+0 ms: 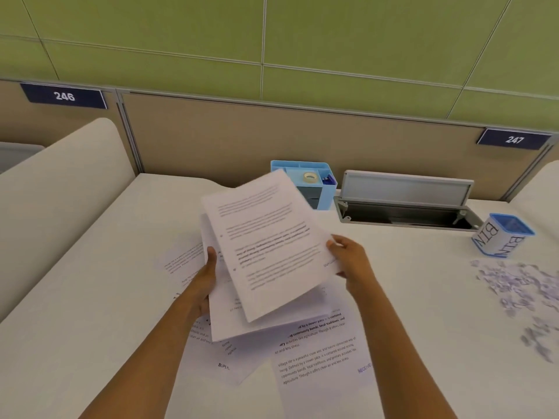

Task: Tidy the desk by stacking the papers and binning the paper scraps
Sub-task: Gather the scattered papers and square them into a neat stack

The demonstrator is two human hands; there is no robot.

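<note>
**A:** Where do the papers stand?

**B:** A few held sheets (266, 243) are up off the surface (106, 297), between both hands. The left hand (208, 276) has its thumb over their left edge, with the fingers hidden beneath. The right hand (348, 257) pinches the right edge of the top page.

**A:** Are they squared up?

**B:** No. The top page's long side runs near to far, leaning a little left, and it sits askew on the page under it.

**A:** And the rest?

**B:** The loose sheets (320, 349) lie fanned on the surface directly below and nearer than the hands. One pokes out to the left, and the largest shows at near right. My guess is the bundle comes straight down onto them.

**A:** The scraps?

**B:** The scraps (520, 288) are scattered well to the right, with the bin (500, 237) just beyond them. The right hand is plainly the closer one.
</note>
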